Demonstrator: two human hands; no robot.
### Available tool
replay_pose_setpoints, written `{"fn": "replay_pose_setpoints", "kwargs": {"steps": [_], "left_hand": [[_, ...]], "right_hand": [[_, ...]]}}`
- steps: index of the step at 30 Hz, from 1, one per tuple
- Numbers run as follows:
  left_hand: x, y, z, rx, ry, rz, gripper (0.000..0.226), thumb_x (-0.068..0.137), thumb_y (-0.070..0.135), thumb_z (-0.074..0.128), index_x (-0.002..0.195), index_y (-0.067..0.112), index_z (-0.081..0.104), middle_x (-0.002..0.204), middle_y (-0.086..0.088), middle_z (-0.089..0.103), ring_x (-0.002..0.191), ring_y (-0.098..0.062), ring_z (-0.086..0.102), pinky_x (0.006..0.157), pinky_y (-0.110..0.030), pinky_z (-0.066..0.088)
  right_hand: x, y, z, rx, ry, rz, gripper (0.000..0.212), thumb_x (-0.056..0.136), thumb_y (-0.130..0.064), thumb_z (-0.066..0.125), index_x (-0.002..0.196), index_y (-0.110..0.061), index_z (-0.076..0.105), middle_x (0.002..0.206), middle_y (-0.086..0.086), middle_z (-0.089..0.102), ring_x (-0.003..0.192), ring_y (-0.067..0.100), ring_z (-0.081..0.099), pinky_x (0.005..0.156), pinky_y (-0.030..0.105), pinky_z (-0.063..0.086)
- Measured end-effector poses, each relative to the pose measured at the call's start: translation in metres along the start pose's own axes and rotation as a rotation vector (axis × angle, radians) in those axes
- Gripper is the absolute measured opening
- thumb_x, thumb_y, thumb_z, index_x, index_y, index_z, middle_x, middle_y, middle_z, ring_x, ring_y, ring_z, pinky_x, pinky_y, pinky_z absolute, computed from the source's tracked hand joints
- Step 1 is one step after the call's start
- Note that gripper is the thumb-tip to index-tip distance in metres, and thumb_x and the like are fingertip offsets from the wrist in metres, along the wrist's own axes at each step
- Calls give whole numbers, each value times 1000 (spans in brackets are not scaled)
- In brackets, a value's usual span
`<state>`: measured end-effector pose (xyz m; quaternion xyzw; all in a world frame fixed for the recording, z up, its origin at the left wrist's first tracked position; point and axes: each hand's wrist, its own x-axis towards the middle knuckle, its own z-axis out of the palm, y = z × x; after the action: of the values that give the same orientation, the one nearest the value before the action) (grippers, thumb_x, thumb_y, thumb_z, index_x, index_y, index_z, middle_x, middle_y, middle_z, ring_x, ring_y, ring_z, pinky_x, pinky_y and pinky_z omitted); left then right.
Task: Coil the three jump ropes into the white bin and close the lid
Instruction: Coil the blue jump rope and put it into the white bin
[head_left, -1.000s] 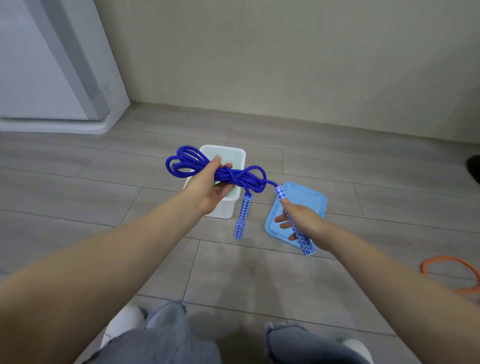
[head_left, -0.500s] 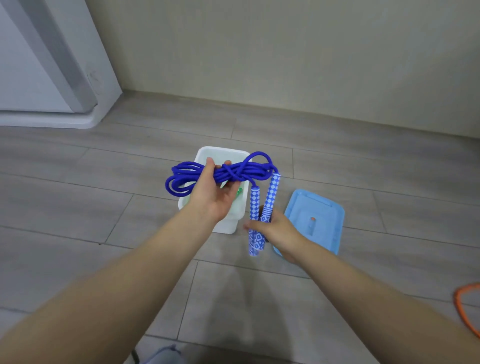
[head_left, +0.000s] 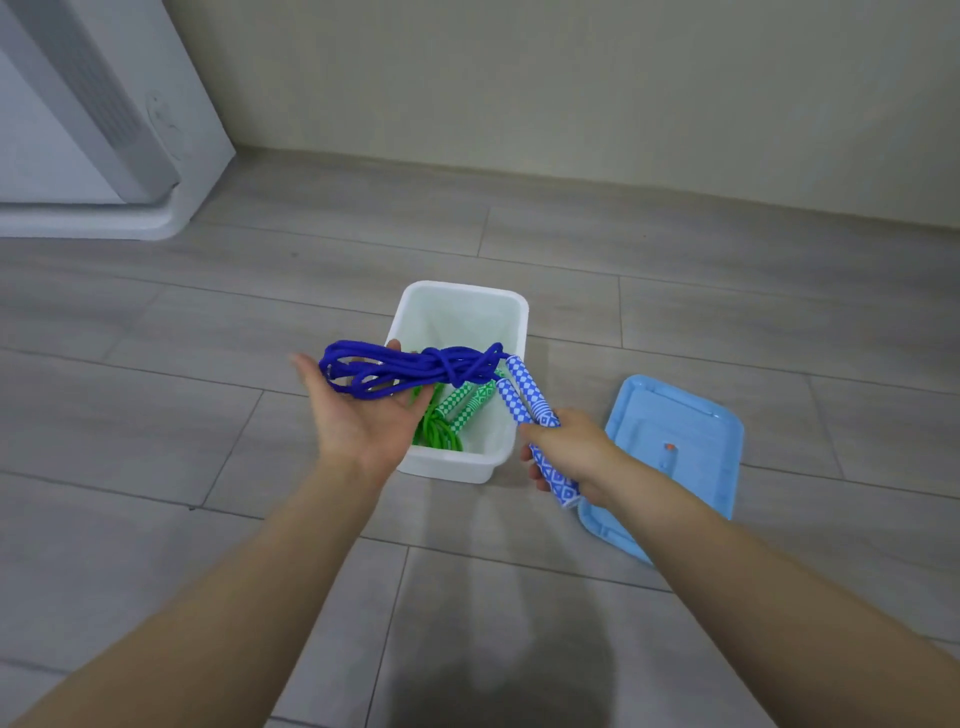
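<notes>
Head view, blue rope (head_left: 415, 369) coiled across flat, unclenched left hand (head_left: 358, 415), right hand (head_left: 571, 454) grip grasping its handles (head_left: 524, 397)

The mouth of the white bin (head_left: 511, 306) is uncovered; its far half is unobstructed, while the near half is overhung by the blue rope (head_left: 415, 366) and occupied below by a green rope (head_left: 439, 423). The lid (head_left: 675, 457) lies apart on bare floor (head_left: 182, 415).

The rope (head_left: 410, 370) bundled over the bin (head_left: 511, 312) is deep blue, its two handles (head_left: 524, 395) blue with a white diamond check. The bin is plain white. Inside it lies a bright green rope (head_left: 439, 434) with green-and-white checked handles (head_left: 467, 402). Beside the bin, the lid (head_left: 691, 441) is pale blue, the floor (head_left: 156, 415) grey.
</notes>
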<state>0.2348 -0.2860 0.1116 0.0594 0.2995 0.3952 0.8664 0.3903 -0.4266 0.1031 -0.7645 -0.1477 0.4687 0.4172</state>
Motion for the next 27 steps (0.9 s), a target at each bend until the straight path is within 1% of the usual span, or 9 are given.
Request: {"fn": "replay_pose_setpoints", "kwargs": {"steps": [3, 7, 11, 14, 17, 19, 22, 25, 27], "left_hand": [[4, 6, -4, 27, 17, -43, 72, 81, 72, 49, 123, 15, 64, 121, -12, 63, 113, -39, 62, 100, -56, 44], [8, 0, -7, 400, -1, 16, 17, 94, 25, 48, 94, 17, 64, 94, -6, 65, 86, -22, 66, 72, -30, 57], [18, -8, -16, 865, 9, 274, 21, 98, 11, 45, 98, 18, 66, 94, 3, 70, 86, -13, 63, 69, -27, 51], [26, -17, -27, 1142, 65, 290, 20, 97, 14, 52, 101, 23, 69, 100, 2, 71, 93, -18, 66, 80, -33, 54], [32, -22, -33, 1469, 24, 281, 29, 95, 18, 49, 119, 24, 63, 111, 3, 67, 96, -16, 63, 85, -30, 50], [36, -23, -35, 1790, 1, 314, 37, 91, 24, 44, 123, 20, 62, 106, 0, 64, 98, -19, 57, 84, -28, 43], [42, -24, -43, 2239, -104, 328, 47, 86, 29, 36, 123, 21, 63, 110, -4, 63, 120, -26, 45, 105, -35, 31], [46, -28, -50, 2441, -178, 272, 43, 91, 30, 32, 125, 27, 59, 126, 5, 60, 126, -21, 40, 114, -42, 18], [47, -30, -53, 2543, -215, 245, 39, 94, 30, 31, 122, 28, 59, 127, 7, 60, 127, -21, 41, 115, -43, 16]], "right_hand": [[18, -12, 6, 92, -13, 36, 6, 96, -14, 54, 99, -9, 55, 75, 13, 62, 52, 22, 55, 49, 30, 51], [39, -27, 19, 114, -42, -2, 4, 96, -11, 52, 98, -8, 53, 79, 13, 62, 54, 22, 59, 48, 28, 53], [61, -35, 39, -41, 17, -76, 12, 86, -16, 55, 95, -8, 56, 96, 20, 66, 81, 35, 66, 74, 46, 55], [64, -42, 53, -174, 69, -136, 30, 89, -16, 50, 118, -7, 48, 99, 11, 59, 87, 29, 58, 70, 34, 46], [67, -43, 63, -263, 67, -166, 31, 93, -13, 45, 124, -8, 39, 99, 9, 54, 90, 31, 57, 79, 38, 49], [70, -42, 69, -326, 35, -198, 32, 92, -12, 43, 123, -7, 39, 97, 11, 53, 85, 32, 57, 73, 38, 50], [77, -36, 75, -525, -12, -259, 18, 90, -14, 42, 107, -8, 45, 94, 11, 46, 80, 26, 49, 63, 28, 35], [74, -32, 72, -640, -67, -281, 9, 93, -9, 41, 98, -5, 48, 95, 12, 47, 78, 26, 46, 51, 28, 29], [71, -29, 72, -749, -113, -287, 10, 92, -5, 41, 84, -9, 45, 96, 16, 51, 80, 26, 46, 58, 30, 32]]}}
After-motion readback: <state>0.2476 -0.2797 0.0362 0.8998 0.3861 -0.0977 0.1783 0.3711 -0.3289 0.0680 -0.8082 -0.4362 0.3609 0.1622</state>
